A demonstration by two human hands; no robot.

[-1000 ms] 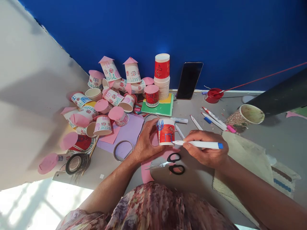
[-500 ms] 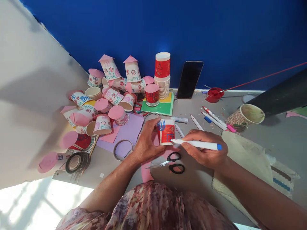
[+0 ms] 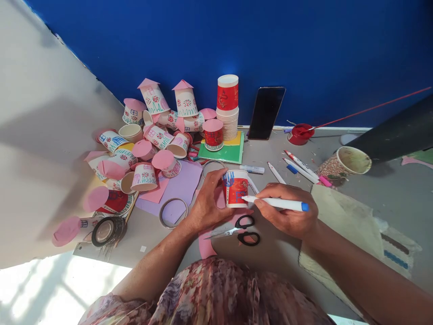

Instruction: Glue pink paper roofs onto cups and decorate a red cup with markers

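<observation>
My left hand (image 3: 207, 204) grips a small red and white paper cup (image 3: 236, 188) that stands upside down on the grey table (image 3: 389, 189). Blue marks run along its upper edge. My right hand (image 3: 291, 215) holds a white marker with a blue end (image 3: 275, 203); its tip touches the cup's side. Black-handled scissors (image 3: 241, 229) lie on pink paper just below the cup, between my two hands.
A heap of decorated cups with pink lids (image 3: 149, 135) fills the left. A stack of cups (image 3: 228, 108) stands on green paper (image 3: 223, 153). A phone (image 3: 265, 113) leans on the blue wall. Loose markers (image 3: 301, 167), a red lid (image 3: 300, 134), a tape roll (image 3: 105, 231) and a patterned cup (image 3: 343, 164) lie around.
The marker tip has shifted slightly left and down along the cup's side; my left hand keeps its hold on the cup.
</observation>
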